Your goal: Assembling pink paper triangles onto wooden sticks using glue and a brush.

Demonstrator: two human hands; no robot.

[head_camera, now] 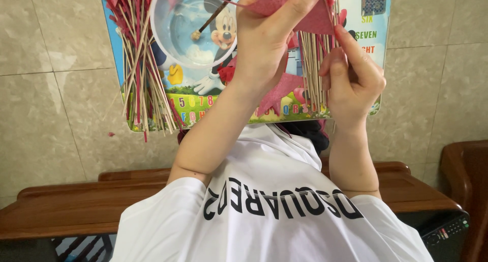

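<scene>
the red paper triangle [310, 15] is held up in front of the wearer, above the colourful picture board [378, 63], with both hands on it. the left hand [269, 43] pinches the paper from the top, thumb and fingers closed on its upper edge, so the sheet hangs taut. the right hand [356, 76] pinches the paper's other corner with finger and thumb, right beside a thin stick [333, 7] that runs along that edge; the grip looks meant to press the paper against the stick, though the exact contact is hidden by the fingers. a second red triangle [282, 91] lies flat on the board under the left wrist.

just behind the hands a row of bare bamboo sticks [312, 71] lies side by side on the board, close at hand on the right. on the other side a looser heap of sticks with red paper on them [142, 63] lies fanned over the board's edge, apart from the bare ones, as if sorted.

between the two heaps sits a clear plastic bowl [168, 33]. it holds a thin pool of whitish liquid, probably glue, and a small brush [216, 12] leans in it with its tip on the bottom and its handle over the rim.

the board rests on a beige tiled floor [51, 114]. a wooden seat edge [76, 206] crosses the lower part of the view.
</scene>
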